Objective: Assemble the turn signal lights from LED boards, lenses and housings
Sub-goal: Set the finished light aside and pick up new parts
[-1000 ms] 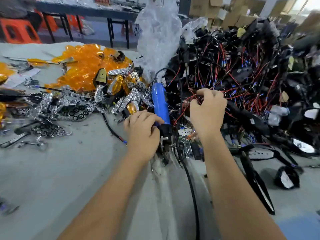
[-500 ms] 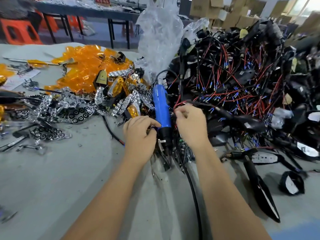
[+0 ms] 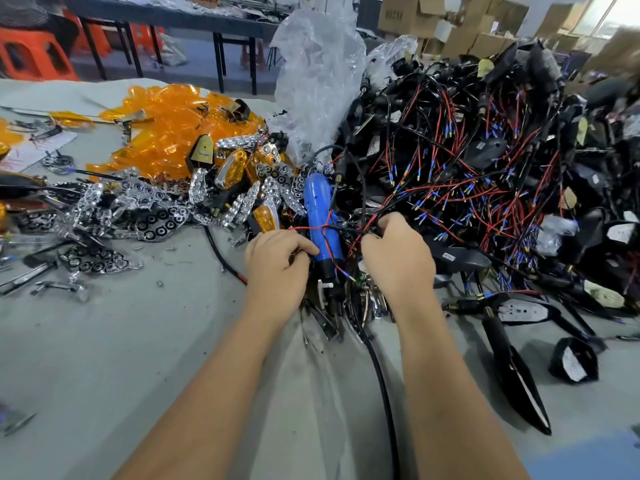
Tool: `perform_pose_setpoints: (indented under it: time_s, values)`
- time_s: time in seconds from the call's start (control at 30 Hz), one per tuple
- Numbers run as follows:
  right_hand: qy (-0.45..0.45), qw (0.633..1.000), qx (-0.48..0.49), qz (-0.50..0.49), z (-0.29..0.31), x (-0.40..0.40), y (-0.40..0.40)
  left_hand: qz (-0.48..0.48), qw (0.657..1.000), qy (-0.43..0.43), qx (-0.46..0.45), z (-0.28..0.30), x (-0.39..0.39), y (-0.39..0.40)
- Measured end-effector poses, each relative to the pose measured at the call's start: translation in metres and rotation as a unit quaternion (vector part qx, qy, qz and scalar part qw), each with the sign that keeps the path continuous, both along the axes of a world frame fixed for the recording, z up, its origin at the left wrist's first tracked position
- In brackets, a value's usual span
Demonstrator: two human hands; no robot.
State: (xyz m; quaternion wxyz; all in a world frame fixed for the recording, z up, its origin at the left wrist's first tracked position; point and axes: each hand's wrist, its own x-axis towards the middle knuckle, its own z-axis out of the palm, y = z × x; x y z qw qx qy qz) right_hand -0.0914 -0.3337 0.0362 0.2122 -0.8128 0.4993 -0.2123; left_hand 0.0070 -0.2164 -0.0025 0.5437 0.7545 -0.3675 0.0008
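My left hand (image 3: 277, 268) curls its fingers round a small, mostly hidden part beside the blue electric screwdriver (image 3: 321, 209). My right hand (image 3: 398, 261) pinches thin red and black wires (image 3: 349, 231) that stretch across the screwdriver toward my left hand. The wires lead into a big heap of black housings with red and black leads (image 3: 485, 174) on the right. Orange lenses (image 3: 173, 133) are piled at the back left. Chrome reflector pieces (image 3: 156, 216) lie in front of them.
A crumpled clear plastic bag (image 3: 318, 81) stands behind the screwdriver. The screwdriver's black cable (image 3: 381, 379) runs toward me between my arms. Loose black housings (image 3: 512, 375) lie at the right front. Small screws and scraps dot the grey table (image 3: 121, 358).
My right hand has drawn back from the wire heap to just right of the screwdriver, pulling red and black wires with it. My left hand has stayed by the screwdriver.
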Motion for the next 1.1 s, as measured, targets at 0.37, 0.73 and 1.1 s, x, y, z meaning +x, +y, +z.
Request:
perform_pose_setpoints:
  time_s: [0.37,0.73,1.1]
  values:
    - [0.085,0.996,-0.022,-0.008,-0.01,-0.009,-0.014,-0.002,1.0,0.016,-0.003,-0.001,0.001,0.001]
    - [-0.264,0.962,0.005,-0.065,-0.016,-0.008,0.002,-0.008,0.998,0.058,-0.022,-0.003,-0.001,0.006]
    - [-0.434,0.894,0.111,-0.024,-0.027,0.002,0.003,-0.017,0.998,0.046,-0.041,-0.007,0.004,0.005]
